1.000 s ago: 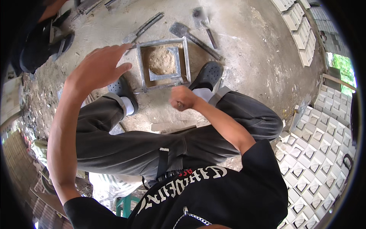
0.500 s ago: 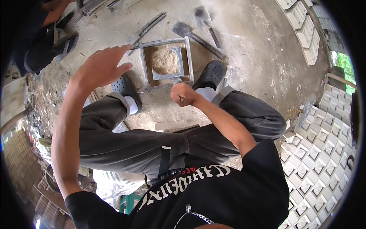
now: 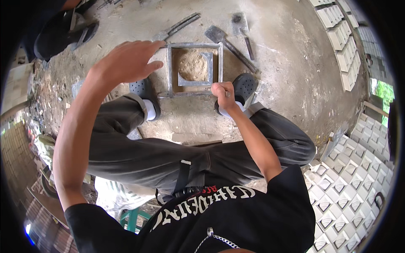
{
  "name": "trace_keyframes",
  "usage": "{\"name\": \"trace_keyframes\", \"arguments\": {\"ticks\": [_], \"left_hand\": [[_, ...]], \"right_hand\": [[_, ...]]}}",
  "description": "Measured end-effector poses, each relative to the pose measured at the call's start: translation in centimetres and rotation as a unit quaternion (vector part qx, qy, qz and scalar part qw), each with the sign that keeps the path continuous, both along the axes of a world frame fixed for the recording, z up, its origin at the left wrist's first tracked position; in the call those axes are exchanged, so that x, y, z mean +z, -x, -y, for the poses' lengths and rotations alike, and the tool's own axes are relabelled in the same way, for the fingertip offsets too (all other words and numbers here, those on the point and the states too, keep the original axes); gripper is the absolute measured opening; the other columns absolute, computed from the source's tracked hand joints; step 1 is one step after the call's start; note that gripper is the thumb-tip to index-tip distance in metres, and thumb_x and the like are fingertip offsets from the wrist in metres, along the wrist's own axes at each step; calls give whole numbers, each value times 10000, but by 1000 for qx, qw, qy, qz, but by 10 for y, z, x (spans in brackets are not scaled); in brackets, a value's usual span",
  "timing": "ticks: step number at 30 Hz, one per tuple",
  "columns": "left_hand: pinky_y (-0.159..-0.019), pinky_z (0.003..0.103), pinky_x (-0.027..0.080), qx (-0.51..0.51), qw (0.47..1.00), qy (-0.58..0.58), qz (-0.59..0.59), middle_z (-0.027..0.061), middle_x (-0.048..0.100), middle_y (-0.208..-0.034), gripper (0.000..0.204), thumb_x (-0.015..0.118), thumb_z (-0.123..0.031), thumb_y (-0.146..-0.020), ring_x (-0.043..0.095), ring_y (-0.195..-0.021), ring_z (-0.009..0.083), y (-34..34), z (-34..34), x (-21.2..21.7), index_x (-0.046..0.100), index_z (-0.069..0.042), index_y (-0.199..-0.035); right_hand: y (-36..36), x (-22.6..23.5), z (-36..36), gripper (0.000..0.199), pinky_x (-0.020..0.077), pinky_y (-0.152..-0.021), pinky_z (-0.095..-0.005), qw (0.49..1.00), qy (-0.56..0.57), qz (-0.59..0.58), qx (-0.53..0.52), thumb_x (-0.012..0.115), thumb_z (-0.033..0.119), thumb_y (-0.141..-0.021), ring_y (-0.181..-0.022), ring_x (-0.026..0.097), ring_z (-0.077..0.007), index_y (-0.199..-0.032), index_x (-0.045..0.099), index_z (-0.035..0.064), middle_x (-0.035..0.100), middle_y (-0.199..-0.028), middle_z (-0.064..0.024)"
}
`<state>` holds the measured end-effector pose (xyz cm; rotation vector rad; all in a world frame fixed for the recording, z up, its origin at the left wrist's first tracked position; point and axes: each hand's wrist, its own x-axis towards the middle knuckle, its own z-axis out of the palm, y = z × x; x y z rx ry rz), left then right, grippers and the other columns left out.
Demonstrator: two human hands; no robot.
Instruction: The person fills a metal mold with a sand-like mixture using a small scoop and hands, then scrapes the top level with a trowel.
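Note:
A square grey mould frame (image 3: 169, 69) lies on the ground between my feet. Inside it sits a smaller grey insert with curved inner edges (image 3: 209, 69), and pale sandy mix (image 3: 193, 67) fills its middle. My left hand (image 3: 126, 62) hovers by the frame's far left corner, fingers stretched out and thumb apart, with nothing in it. At the near right corner, my right hand (image 3: 223, 93) is closed in a fist around a small hand tool; only its handle end shows, and the rest is hidden.
Beyond the frame lie a flat-bladed scraper (image 3: 231, 47), a trowel (image 3: 242, 31) and a long metal bar (image 3: 181, 25). My shoes (image 3: 244, 86) flank the frame. Patterned pale blocks (image 3: 346, 185) cover the right side, with more stacked far right (image 3: 339, 42). Another person's foot (image 3: 82, 36) is at far left.
My right hand has moved right along the frame's near edge to its corner, with the small tool. My left hand stays stretched out near the far left corner. The view has shifted slightly.

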<state>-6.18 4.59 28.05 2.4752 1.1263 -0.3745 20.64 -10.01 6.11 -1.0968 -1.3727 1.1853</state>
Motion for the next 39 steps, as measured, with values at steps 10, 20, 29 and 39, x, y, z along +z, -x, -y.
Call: {"name": "trace_keyframes", "arguments": {"ticks": [10, 20, 29, 39], "left_hand": [[-987, 423, 392, -4, 1000, -13, 1, 146, 605, -1138, 500, 528, -319, -923, 538, -1112, 312, 3, 4, -7, 421, -97, -1358], [-993, 429, 390, -3, 1000, 16, -19, 147, 595, -1164, 495, 521, -327, -926, 530, -1132, 310, 3, 0, -5, 430, -71, -1341], [-1014, 430, 379, 10, 999, 27, -39, 131, 567, -1243, 508, 540, -322, -919, 509, -1180, 301, 4, -2, -4, 427, -83, -1352], [-1009, 434, 385, 15, 998, 49, -20, 142, 571, -1235, 498, 556, -305, -912, 516, -1170, 311, -1, -1, 3, 442, -75, -1339]], "right_hand": [[8, 0, -4, 325, 215, -466, -275, 990, 80, -100, -58, 401, 73, -862, -515, 283, -56, -557, 292, 34, 309, -538, 25], [34, 10, -22, 394, 219, -465, -280, 992, 91, -53, -62, 420, 102, -920, -487, 263, -76, -546, 300, 62, 290, -526, 29], [19, 22, -13, 333, 255, -474, -277, 998, 47, -27, -42, 452, 90, -904, -515, 323, -87, -587, 381, 16, 365, -584, -7], [15, 18, -11, 501, 254, -392, -257, 939, 28, -155, -305, 562, 318, -947, -428, 356, -100, -539, 367, 104, 341, -487, 2]]}}
